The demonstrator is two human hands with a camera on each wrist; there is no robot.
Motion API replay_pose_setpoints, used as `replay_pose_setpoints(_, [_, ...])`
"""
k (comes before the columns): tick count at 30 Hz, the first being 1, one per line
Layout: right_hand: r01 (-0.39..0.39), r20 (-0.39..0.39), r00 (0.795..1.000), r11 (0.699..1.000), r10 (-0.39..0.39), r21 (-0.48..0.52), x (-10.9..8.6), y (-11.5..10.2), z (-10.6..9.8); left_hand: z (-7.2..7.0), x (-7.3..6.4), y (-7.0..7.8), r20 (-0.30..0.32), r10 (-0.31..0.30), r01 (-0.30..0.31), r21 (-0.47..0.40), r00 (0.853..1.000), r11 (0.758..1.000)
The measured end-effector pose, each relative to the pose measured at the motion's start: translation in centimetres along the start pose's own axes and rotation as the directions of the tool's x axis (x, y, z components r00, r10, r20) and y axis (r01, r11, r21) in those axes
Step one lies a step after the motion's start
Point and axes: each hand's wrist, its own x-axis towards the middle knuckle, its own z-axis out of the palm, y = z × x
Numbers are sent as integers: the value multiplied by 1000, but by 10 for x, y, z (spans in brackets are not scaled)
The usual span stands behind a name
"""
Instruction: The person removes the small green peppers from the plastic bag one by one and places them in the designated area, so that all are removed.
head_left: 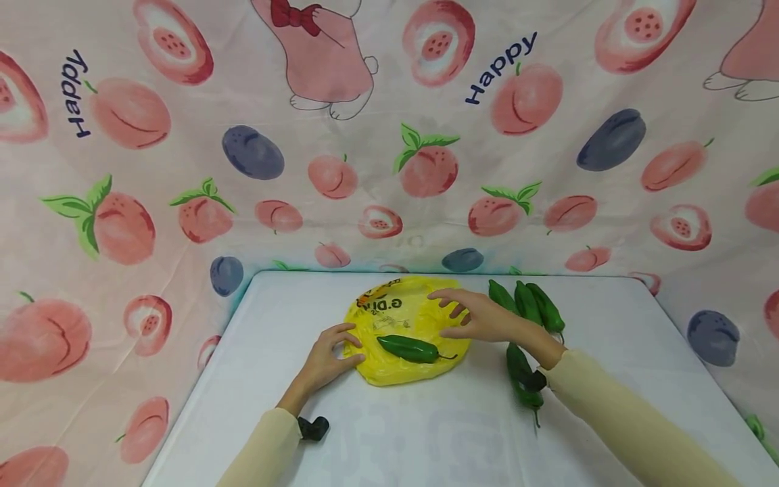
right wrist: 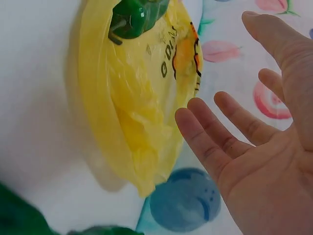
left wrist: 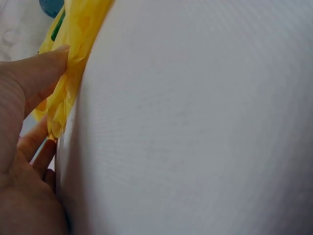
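Note:
A yellow plastic bag point(head_left: 395, 373) with dark lettering lies spread on the table. On top of it rests one long green pepper point(head_left: 408, 349), its stem pointing right. My left hand point(head_left: 328, 355) is at the bag's left edge, with thumb and fingers curved around the yellow plastic; the left wrist view shows the thumb against the bag point(left wrist: 80, 49) and fingertips at its lower fold. Over the bag's right side hovers my right hand point(head_left: 477, 316), fingers spread. The right wrist view shows nothing in that hand point(right wrist: 264, 161), with the bag beyond its fingertips.
Several green peppers point(head_left: 528, 303) lie at the back right, and more point(head_left: 525, 399) lie below my right forearm. The white table point(head_left: 389, 439) ends at a fruit-print cloth point(head_left: 365, 135) hung behind. Each wrist carries a small black device point(head_left: 314, 428).

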Motion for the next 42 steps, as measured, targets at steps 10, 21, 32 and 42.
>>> replay_pose_setpoints(10, [-69,91,994,997,67,23,26,6,25,0,-1,1,-5,1,-1,-1,1000,1000])
replay_pose_setpoints(21, [-146,192,972,989,139,21,47,5,45,-1,-1,1,-1,-3,3,-4,1000,1000])
replay_pose_setpoints(32, [-215,276,937,976,214,-27,59,2,54,0,1,-1,-7,5,-4,13,1000,1000])
replay_pose_setpoints(42, [-224,316,923,974,221,-28,65,1,57,-1,0,1,1,2,-2,6,1000,1000])
